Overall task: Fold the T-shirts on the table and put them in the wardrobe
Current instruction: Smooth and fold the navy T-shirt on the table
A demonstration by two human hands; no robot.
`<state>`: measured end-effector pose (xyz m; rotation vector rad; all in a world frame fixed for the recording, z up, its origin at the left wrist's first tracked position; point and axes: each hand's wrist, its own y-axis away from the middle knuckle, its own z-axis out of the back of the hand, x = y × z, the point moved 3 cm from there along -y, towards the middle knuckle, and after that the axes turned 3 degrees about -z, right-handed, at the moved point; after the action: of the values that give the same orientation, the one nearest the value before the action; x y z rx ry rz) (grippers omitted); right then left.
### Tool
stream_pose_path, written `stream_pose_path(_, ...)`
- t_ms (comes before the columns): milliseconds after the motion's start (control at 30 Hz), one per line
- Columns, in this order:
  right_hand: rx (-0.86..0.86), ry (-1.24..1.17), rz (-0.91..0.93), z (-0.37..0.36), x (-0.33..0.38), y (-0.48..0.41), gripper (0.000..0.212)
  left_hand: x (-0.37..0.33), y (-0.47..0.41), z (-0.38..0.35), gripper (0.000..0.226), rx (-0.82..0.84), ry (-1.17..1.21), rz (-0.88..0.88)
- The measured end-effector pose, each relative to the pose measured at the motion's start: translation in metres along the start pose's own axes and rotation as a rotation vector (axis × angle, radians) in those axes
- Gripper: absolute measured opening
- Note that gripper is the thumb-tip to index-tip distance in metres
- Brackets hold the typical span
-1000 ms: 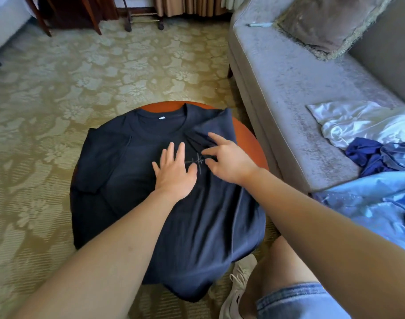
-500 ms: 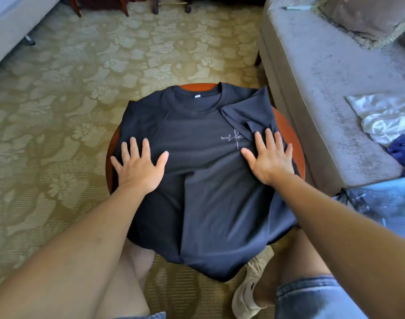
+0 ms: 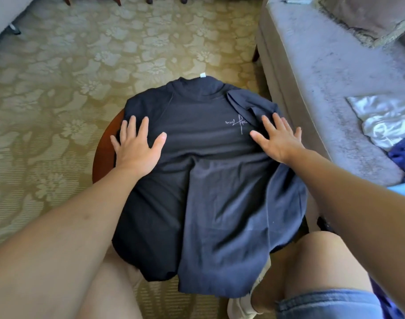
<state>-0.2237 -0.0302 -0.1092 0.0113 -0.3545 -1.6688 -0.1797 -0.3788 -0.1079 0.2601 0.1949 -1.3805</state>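
Gold floral carpet [image 3: 81, 65] beside a grey sofa [image 3: 323, 88], its cushion [image 3: 369, 14] seemingly fringed.

Sofa [image 3: 312, 93] crowds table [image 3: 100, 162] right edge; carpet [image 3: 58, 93] left, beyond free (knees [image 3: 323, 259] flank near side).

You have one dark navy T-shirt [image 3: 196, 180] spread front-up over the round wooden counter [image 3: 104, 148], covering nearly all of it. The collar points away from you, with the white neck tag [image 3: 203, 75] sticking out at the far edge. There is a small pale script print [image 3: 237, 122] on the chest. The sleeve [image 3: 249, 102] on your right is folded in over the chest and creased. The right-side panel [image 3: 231, 215] is folded lengthwise onto the body and looks lighter. The hem end hangs off the counter's near edge toward you.
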Motion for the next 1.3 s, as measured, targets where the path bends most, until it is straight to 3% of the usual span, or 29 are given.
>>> stream_pose_path(167,-0.242,-0.251,-0.082,0.009,-0.016,0.071,0.067,0.018,0.065,0.015,0.068,-0.079,-0.046,0.071)
stream_pose_path(333,-0.1,-0.369,-0.272,-0.018,-0.047,0.142,0.072,0.033,0.132,0.025,0.076,-0.014,0.001,0.24)
stream_pose_path(567,-0.016,-0.525,-0.263,-0.023,-0.043,0.191,0.061,0.028,0.167,0.024,0.074,0.142,0.188,0.275)
stream_pose_path(733,-0.145,-0.662,-0.184,0.015,-0.026,0.176,0.056,0.019,0.149,0.052,0.059,-0.006,0.513,0.193)
stream_pose_path(967,-0.281,-0.799,-0.161,0.076,0.01,0.098,0.051,0.012,0.071,0.094,0.034,-0.248,0.625,0.227)
stream_pose_path(1100,-0.147,-0.603,-0.076,0.06,0.025,0.075,0.046,0.005,0.047,0.082,0.051,-0.159,0.417,0.119)
stream_pose_path(1233,-0.091,-0.368,0.082,0.014,0.03,0.092,0.037,0.006,0.063,0.047,0.038,-0.062,0.202,-0.058)
stream_pose_path(1300,0.001,-0.261,0.14,-0.004,0.027,0.102,0.04,0.011,0.076,0.035,0.05,0.058,0.166,-0.071)
